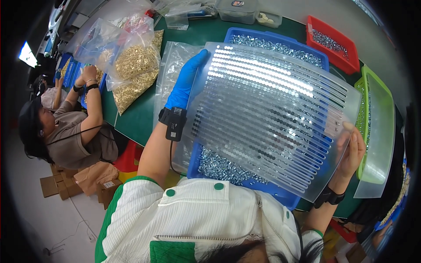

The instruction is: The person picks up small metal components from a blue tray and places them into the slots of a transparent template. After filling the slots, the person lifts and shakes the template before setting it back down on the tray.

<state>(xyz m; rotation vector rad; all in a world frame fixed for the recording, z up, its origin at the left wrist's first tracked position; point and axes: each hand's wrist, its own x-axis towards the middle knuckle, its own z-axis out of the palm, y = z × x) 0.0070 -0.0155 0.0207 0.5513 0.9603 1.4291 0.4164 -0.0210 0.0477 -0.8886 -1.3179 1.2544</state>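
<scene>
Between my hands is a translucent plastic slotted tray [349, 101], tilted over a blue bin [193, 163]. Rows of small shiny metal pieces [263, 72] fill many of its long slots; the slots toward the right look bare. My left hand [186, 79], in a blue glove, is closed on the tray's left edge, its fingers partly hidden behind it. At the right edge, my bare right hand [353, 151] grips the tray, with some fingers showing blurred through the plastic. Small silvery metal parts [223, 167] lie loose in the blue bin underneath.
A red bin [354, 61] of metal parts stands at the far right, near a green bin [365, 168]. Left of the tray are bags of brass-coloured parts [136, 65]. Lidded plastic boxes [237, 12] sit at the back. Another person [76, 127] works at the left.
</scene>
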